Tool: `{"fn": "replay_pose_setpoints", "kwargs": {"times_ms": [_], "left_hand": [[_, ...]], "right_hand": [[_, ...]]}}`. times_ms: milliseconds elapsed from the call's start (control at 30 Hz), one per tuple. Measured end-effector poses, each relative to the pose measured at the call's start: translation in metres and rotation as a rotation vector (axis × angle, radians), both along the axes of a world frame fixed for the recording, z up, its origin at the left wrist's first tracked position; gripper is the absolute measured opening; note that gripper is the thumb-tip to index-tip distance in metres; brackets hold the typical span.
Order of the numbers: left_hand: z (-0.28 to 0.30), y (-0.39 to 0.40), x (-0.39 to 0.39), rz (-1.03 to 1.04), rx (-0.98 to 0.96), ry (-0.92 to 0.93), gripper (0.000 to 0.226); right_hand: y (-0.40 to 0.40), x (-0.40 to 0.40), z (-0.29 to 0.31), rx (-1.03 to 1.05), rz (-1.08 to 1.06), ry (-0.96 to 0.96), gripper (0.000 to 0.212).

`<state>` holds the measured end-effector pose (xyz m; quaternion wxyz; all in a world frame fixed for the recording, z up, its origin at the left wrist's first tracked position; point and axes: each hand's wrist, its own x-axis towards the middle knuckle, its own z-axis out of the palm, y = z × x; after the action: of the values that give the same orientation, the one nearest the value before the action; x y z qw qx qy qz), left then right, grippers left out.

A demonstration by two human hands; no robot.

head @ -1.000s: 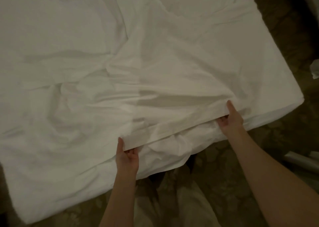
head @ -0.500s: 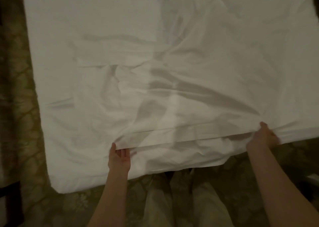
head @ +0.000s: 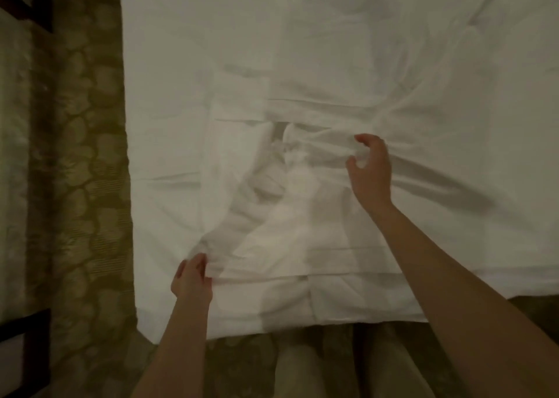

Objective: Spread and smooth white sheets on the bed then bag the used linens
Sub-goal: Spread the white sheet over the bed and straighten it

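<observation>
so I'm standing at the near edge of the bed (head: 169, 319) with my pale trousers (head: 299, 373) just under the hanging hem. Closest to me, my left hand (head: 192, 279) has its fingers (head: 198, 261) curled and pinching a gathered bit of the wrinkled white cotton sheet (head: 317, 246) close to the near edge. Further in, my right hand (head: 370, 167) is reaching over the bunched middle; its fingers (head: 361, 139) are curled like a claw with the tips into a ridge of cloth, but I honestly can't tell if they've clamped on a fold or are only touching it

The sheet itself lies across the whole bed, flat out toward the left and far side, with a knot of folds between my two hands and long creases running off to the right. Left of the bed there's patterned olive carpet (head: 84, 186) and a dark wooden frame (head: 39, 4) of something

My tips for this bit, just my opinion:
- keep the near pinch as an anchor so the hem doesn't creep
- get a proper hold on the top layer only with the far hand, then lift and draw it away from the pile
- sweep flat-palmed afterwards, centre outward

Bagging old linens isn't started, I reckon
</observation>
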<state>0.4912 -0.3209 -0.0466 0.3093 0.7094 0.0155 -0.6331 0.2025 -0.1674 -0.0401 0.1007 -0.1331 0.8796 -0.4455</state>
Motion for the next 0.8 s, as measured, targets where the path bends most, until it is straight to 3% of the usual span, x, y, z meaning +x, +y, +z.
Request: {"fn": "replay_pose_setpoints", "kwargs": {"times_ms": [133, 233, 367, 467, 567, 667, 733, 800], "left_hand": [[-0.002, -0.010, 0.020, -0.426, 0.004, -0.315, 0.035], [0.000, -0.013, 0.019, -0.592, -0.066, -0.398, 0.031], [0.005, -0.037, -0.025, -0.659, -0.216, -0.354, 0.027], [0.000, -0.061, -0.076, -0.722, -0.322, -0.323, 0.025], [-0.007, -0.084, -0.122, -0.783, -0.424, -0.347, 0.030], [-0.011, -0.105, -0.161, -0.799, -0.597, -0.487, 0.041], [-0.010, -0.120, -0.188, -0.846, -0.748, -0.566, 0.049], [-0.012, -0.134, -0.213, -1.048, -0.949, -0.632, 0.064]], "right_hand": [[-0.042, 0.017, -0.016, 0.131, 0.198, -0.098, 0.040], [-0.060, 0.022, -0.027, 0.235, 0.343, -0.130, 0.042], [-0.087, 0.005, -0.033, 0.326, 0.418, -0.092, 0.039], [-0.110, -0.015, -0.029, 0.275, 0.381, -0.146, 0.032], [-0.135, -0.031, -0.022, 0.008, 0.068, -0.511, 0.017], [-0.154, -0.050, -0.011, -0.562, -0.458, -1.065, 0.020], [-0.162, -0.058, -0.012, -0.843, -0.697, -1.213, 0.020], [-0.172, -0.061, -0.015, -0.944, -0.765, -1.223, 0.013]]}}
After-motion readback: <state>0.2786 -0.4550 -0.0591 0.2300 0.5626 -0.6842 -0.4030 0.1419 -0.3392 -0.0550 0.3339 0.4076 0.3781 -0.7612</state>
